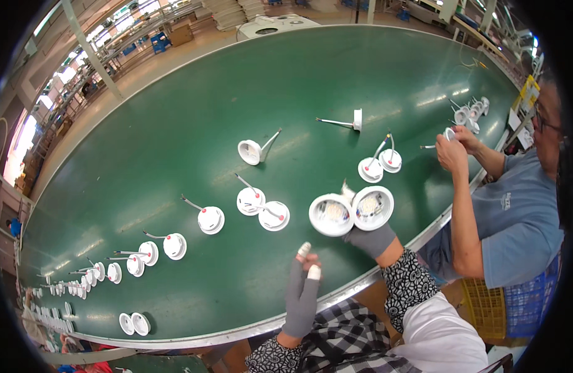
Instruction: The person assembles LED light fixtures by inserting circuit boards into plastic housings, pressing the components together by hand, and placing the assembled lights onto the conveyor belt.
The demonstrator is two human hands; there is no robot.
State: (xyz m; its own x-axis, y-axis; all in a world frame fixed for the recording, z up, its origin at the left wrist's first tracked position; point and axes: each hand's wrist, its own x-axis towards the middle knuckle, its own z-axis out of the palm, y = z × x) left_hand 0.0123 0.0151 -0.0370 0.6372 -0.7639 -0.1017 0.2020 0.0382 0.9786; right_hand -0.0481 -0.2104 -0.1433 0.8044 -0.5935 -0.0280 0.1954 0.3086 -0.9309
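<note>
My right hand [369, 241], in a grey fingerless glove, grips two white round downlights side by side. Of these, the left downlight [332, 216] and the right downlight [373, 208] both turn their hollow faces up, with small parts and wires inside. A taped fingertip pokes up between their rims. Over the near edge of the green table, my left hand [302, 289] is empty, its fingers apart and some tips wrapped in white tape. Nearest to it is a pair of downlights [275, 216], lying with red dots and grey cables upward.
The green table [174, 155] carries a long row of downlights [174, 246] off to the left. Two lie near the front edge [135, 324]. At the right, a co-worker [504, 205] handles a white ring-shaped part [449, 134]. Yellow and blue crates [485, 304] stand below.
</note>
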